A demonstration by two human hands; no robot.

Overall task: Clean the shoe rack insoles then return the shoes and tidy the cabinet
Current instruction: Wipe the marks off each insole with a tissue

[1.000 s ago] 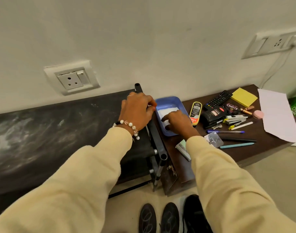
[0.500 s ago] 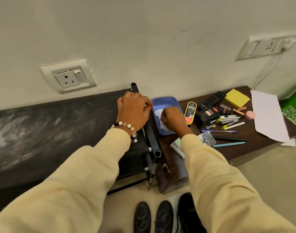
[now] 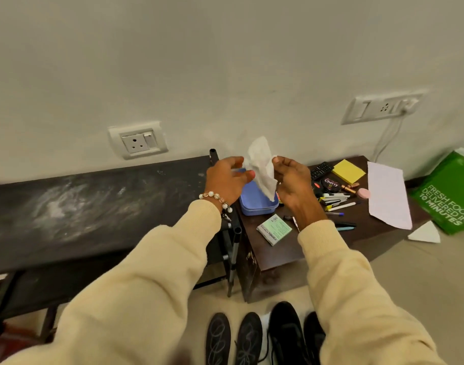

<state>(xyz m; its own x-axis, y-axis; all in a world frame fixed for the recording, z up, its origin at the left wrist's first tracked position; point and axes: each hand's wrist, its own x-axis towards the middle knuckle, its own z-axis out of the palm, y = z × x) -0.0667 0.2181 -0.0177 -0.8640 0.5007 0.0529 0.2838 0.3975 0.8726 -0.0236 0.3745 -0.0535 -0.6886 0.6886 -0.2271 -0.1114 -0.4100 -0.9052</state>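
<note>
A thin, crumpled white wipe (image 3: pixel 261 167) hangs above the blue plastic tub (image 3: pixel 254 202), pinched at its top edge between the left hand (image 3: pixel 227 180) and the right hand (image 3: pixel 294 180). The tub is rectangular with rounded corners and sits at the near-left corner of the dark wooden cabinet top (image 3: pixel 291 248). Left of the tub stretches the shoe rack's black fabric shelf (image 3: pixel 94 209), smeared with pale dust. Below the tub, four dark shoes (image 3: pixel 248 338) stand on the floor.
</note>
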